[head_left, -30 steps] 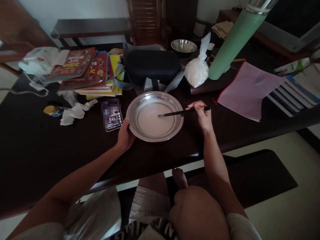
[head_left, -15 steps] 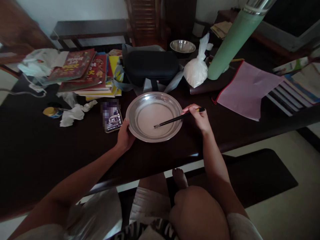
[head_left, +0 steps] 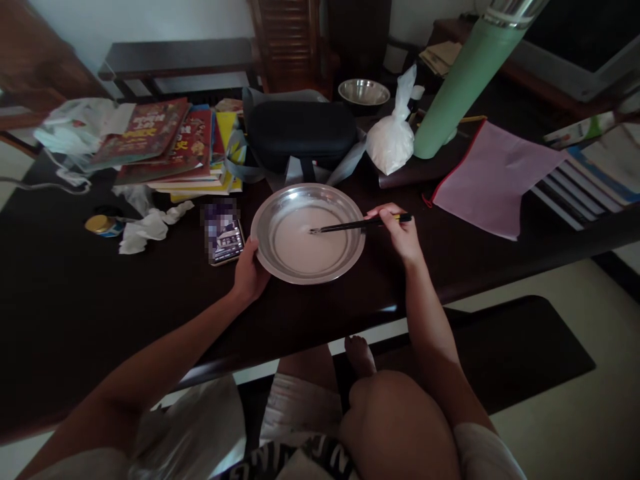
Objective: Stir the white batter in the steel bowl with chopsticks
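A round metal plate [head_left: 280, 267] holding a pale milky liquid sits on the dark table [head_left: 75, 300] in front of me. My left hand [head_left: 249, 272] grips the plate's near-left rim. My right hand [head_left: 398, 233] holds black chopsticks [head_left: 345, 227] by their yellow-banded end at the plate's right side. The chopstick tips dip into the liquid near the plate's middle.
A phone [head_left: 225, 239] lies just left of the plate, with crumpled tissue [head_left: 147, 227] and a small jar [head_left: 103, 225] further left. Behind are stacked books [head_left: 170, 143], a black case [head_left: 300, 130], a white powder bag [head_left: 391, 140], a green flask [head_left: 463, 80], a metal bowl [head_left: 364, 92] and a pink folder [head_left: 493, 177].
The chopstick tips swung within the liquid: down toward the near side half a second ago, now back up toward the middle. The left hand kept its hold on the rim.
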Motion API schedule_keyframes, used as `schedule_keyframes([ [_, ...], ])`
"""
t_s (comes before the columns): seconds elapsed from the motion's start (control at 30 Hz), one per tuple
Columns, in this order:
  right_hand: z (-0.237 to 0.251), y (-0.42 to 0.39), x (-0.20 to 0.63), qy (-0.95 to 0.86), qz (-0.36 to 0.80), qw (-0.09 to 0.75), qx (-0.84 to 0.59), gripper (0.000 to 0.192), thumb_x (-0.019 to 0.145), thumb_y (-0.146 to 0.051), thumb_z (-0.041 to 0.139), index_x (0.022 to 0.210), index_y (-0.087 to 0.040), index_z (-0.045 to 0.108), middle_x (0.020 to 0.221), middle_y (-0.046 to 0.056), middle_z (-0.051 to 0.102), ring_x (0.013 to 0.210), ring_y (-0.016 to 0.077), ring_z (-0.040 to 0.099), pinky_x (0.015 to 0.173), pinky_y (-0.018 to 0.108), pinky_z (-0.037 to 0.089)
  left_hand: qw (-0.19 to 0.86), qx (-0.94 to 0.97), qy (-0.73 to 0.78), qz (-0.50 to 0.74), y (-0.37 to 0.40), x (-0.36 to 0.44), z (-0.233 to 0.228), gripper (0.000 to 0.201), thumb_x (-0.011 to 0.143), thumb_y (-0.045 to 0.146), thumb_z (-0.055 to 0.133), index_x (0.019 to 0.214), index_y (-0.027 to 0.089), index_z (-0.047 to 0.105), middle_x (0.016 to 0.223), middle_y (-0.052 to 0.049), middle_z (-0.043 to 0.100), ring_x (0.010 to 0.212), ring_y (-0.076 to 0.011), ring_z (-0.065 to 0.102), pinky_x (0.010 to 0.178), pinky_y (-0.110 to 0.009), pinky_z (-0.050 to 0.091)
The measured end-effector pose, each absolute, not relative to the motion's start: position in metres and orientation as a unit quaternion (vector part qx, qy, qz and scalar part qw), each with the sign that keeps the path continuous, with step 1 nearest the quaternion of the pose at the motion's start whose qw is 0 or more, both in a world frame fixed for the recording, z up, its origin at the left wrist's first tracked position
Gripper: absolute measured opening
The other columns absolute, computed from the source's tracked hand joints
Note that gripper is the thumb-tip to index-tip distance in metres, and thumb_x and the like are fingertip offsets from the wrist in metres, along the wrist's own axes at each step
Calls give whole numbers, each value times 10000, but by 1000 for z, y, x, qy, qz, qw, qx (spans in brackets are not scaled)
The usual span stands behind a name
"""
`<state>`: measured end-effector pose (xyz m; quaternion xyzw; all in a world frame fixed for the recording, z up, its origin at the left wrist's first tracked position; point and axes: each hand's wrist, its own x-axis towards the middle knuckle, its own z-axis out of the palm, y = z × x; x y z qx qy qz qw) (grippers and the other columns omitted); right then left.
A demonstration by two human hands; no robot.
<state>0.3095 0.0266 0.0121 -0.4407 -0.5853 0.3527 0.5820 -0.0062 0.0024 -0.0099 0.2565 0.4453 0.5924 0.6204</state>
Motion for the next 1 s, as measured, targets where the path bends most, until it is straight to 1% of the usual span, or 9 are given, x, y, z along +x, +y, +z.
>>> schedule_keyframes([
  [0.1,12,26,310,-566,361,592,-446,386,905,-621,657,833,-262,777,749,-7,758,728,171,747,736,341,607,616,259,448,594,2,-6,-11,236,765,400,738,903,216,688,1068,-57,778,1236,-358,650,1031,-472,566],
  [0.23,15,25,309,-612,373,547,-432,365,899,-604,680,847,-262,797,804,8,783,800,173,754,791,342,609,616,261,445,595,2,-6,-11,235,763,402,750,884,213,683,1062,-60,778,1232,-361,651,1028,-463,565],
  [0.43,14,25,309,-574,364,588,-439,373,906,-610,665,837,-262,781,755,-5,766,737,170,752,730,335,606,621,250,444,595,2,-5,-10,213,777,389,718,904,220,703,1068,-51,782,1225,-348,652,1017,-468,568],
  [0.57,15,24,308,-609,369,552,-434,370,892,-614,684,881,-261,794,805,10,783,802,183,765,802,359,621,614,245,452,598,2,-5,-11,205,770,389,720,881,218,697,1048,-51,778,1226,-350,651,1026,-462,563],
  [0.7,15,24,309,-575,346,597,-439,350,909,-599,670,872,-269,783,755,-9,763,744,172,759,766,347,621,618,242,455,594,2,-5,-10,204,779,389,711,894,221,688,1064,-54,773,1230,-350,648,1028,-463,560],
  [0.77,15,24,309,-577,358,587,-440,359,916,-603,657,869,-269,779,739,-11,759,724,170,755,747,345,623,619,244,453,593,1,-5,-10,216,781,389,709,917,221,693,1074,-54,772,1234,-350,645,1025,-464,561],
  [0.87,15,24,308,-611,365,549,-438,382,897,-629,666,879,-265,784,799,4,783,807,184,769,807,366,633,620,242,452,594,1,-5,-10,225,777,383,714,936,225,699,1068,-45,774,1240,-348,641,1024,-463,563],
  [0.93,16,24,308,-611,347,557,-443,382,888,-632,676,877,-266,784,836,6,792,861,187,773,861,376,629,619,242,452,595,1,-5,-10,231,773,382,720,940,223,705,1060,-43,775,1245,-347,639,1031,-460,561],
  [1.0,16,24,308,-589,336,578,-454,381,896,-629,667,869,-266,778,816,-1,788,831,181,771,842,371,628,619,246,452,593,1,-5,-10,240,772,388,725,943,221,708,1069,-44,775,1253,-347,636,1042,-456,557],
])
